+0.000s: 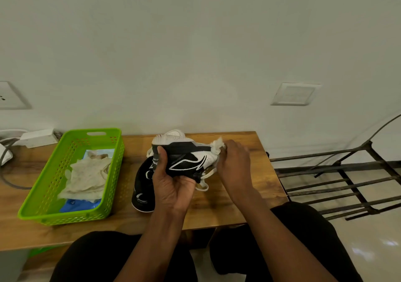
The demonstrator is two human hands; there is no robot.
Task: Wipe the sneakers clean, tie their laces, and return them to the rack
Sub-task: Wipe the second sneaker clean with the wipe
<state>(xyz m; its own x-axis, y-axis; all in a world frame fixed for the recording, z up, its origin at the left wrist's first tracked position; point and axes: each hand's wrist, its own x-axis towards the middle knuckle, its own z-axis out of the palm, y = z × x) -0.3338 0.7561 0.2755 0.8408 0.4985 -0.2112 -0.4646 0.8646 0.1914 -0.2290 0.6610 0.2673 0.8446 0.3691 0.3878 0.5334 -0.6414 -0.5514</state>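
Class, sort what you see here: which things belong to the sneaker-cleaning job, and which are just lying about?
Belongs: sneaker held in the left hand, second sneaker, wipe in the right hand, green basket of crumpled wipes, metal rack.
Lying about: white adapter, dark cable, wall plate.

Bare tabletop (263,169) lies open to the right of the held sneaker (188,160), as far as the metal rack (325,167). Leftward, the lying sneaker (142,186) and green basket (115,173) crowd the way.
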